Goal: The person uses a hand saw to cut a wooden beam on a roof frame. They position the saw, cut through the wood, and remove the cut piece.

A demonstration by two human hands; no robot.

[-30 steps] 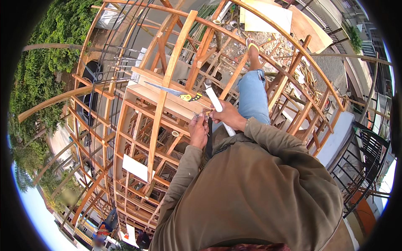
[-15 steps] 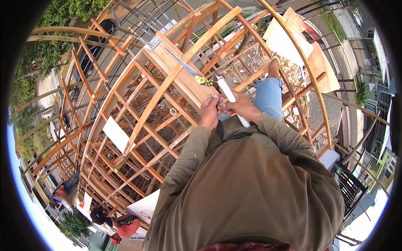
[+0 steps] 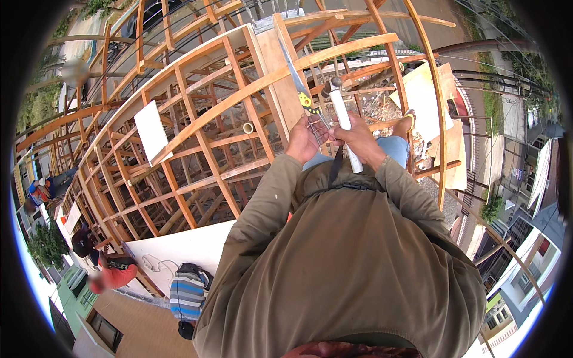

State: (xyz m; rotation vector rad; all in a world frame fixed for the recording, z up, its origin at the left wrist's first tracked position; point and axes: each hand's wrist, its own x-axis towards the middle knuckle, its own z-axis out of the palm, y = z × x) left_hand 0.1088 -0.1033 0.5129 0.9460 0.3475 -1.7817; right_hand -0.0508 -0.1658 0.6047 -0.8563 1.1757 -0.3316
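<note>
In my right hand [image 3: 360,141] is a hammer [image 3: 341,112] with a white handle, its dark head pointing away from me. The right fingertips meet the fingers of my left hand [image 3: 303,142], whose palm is turned up with the fingers apart. Thin slivers show at those fingers, too small to name. Just beyond the left hand lies a handsaw [image 3: 305,101] with a yellow and black handle, its blade stretching away along a wooden plank [image 3: 276,74].
A curved timber [image 3: 250,92] crosses above a lattice of wooden framing [image 3: 206,146] with deep gaps. Plywood sheets [image 3: 421,98] lie at the right, near my sandalled foot [image 3: 406,123]. Several people are at lower left, one in a red shirt [image 3: 119,274], another in a striped shirt [image 3: 188,292].
My view has swung, bringing the striped-shirted person into sight. My left hand's fingers have spread from a closer pinch and its palm has turned up. The hammer stays in my right hand.
</note>
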